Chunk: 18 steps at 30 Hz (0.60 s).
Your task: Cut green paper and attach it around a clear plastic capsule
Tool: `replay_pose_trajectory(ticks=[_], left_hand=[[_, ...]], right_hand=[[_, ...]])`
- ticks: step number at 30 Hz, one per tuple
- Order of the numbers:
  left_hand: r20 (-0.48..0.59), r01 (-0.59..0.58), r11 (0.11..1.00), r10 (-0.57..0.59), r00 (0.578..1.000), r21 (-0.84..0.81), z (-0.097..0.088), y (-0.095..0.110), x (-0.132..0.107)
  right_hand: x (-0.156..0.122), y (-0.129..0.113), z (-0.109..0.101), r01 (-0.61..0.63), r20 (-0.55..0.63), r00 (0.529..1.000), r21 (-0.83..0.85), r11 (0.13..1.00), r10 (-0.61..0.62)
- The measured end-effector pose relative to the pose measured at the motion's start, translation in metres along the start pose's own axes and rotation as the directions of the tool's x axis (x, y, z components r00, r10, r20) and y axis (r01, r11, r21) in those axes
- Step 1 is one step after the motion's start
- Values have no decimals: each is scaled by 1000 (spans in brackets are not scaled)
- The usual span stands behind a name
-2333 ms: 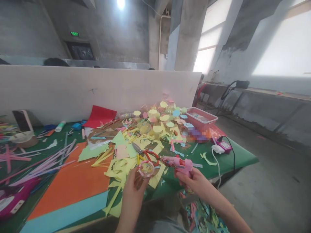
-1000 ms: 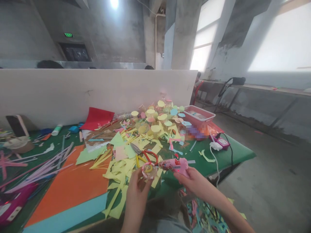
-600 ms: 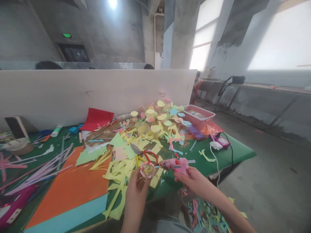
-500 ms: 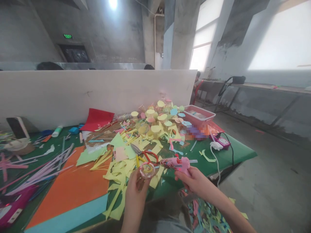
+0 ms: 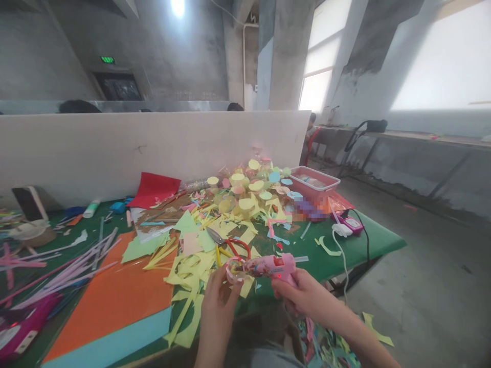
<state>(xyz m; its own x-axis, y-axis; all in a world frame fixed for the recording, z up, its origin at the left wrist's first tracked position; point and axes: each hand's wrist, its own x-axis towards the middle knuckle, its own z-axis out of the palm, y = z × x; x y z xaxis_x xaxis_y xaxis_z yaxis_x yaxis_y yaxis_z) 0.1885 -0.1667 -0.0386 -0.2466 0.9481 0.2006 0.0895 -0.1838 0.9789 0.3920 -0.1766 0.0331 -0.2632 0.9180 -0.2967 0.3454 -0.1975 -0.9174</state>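
My left hand [image 5: 218, 301] holds a small clear plastic cup [image 5: 235, 270] with a pink paper rim, over the front edge of the green table [image 5: 356, 250]. My right hand [image 5: 297, 292] grips a pink hot glue gun [image 5: 274, 266] whose nozzle points left and touches the cup's rim. Red and yellow handled scissors [image 5: 226, 243] lie on yellow paper scraps [image 5: 192, 266] just beyond the cup.
Orange and blue paper sheets [image 5: 111, 291] lie at the left, with pink straws [image 5: 57, 266] further left. A heap of small paper-capped cups [image 5: 245, 191] and a pink tray [image 5: 314, 181] stand at the back. A white cord [image 5: 342, 260] hangs off the right edge. A white partition [image 5: 153, 143] borders the table.
The glue gun has moved left until its nozzle meets the cup's rim. My left hand has tilted the cup slightly toward it. The view has barely shifted.
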Motion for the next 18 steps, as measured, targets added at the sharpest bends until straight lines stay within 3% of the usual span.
replay_pose_trajectory(ticks=[18], left_hand=[[17, -28, 997, 27, 999, 68, -1, 5, 0]], right_hand=[[0, 2, 3, -8, -7, 1000, -37, 999, 8]])
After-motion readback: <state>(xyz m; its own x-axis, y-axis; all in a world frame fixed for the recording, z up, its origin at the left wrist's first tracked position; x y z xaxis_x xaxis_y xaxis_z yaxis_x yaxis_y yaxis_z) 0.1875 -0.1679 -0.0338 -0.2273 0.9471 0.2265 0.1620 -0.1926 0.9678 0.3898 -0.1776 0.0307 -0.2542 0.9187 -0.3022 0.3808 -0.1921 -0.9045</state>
